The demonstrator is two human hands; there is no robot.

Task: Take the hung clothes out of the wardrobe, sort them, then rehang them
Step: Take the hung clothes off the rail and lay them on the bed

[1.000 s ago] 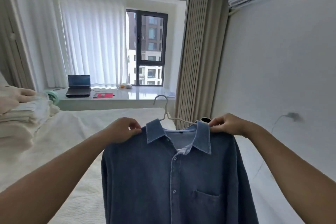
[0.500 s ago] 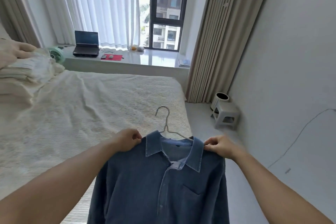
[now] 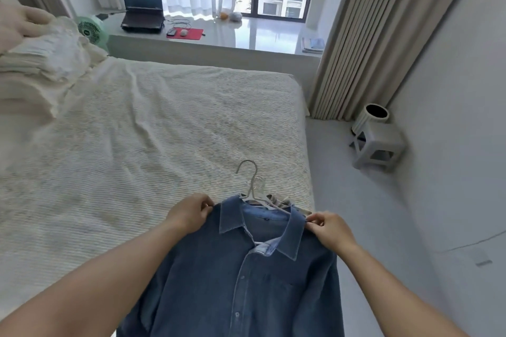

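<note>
shirt [image 3: 246, 276] on hanger [image 3: 253, 189] over bed [image 3: 137, 131] edge, stool [image 3: 379, 145] right, laptop [image 3: 142, 5] behind

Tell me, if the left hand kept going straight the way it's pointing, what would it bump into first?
The left hand grips the denim shirt at the shoulder and points forward and a bit right. Going on, it would probably meet the shirt's collar and the white hanger first, then the bed, though depth is hard to judge.
</note>
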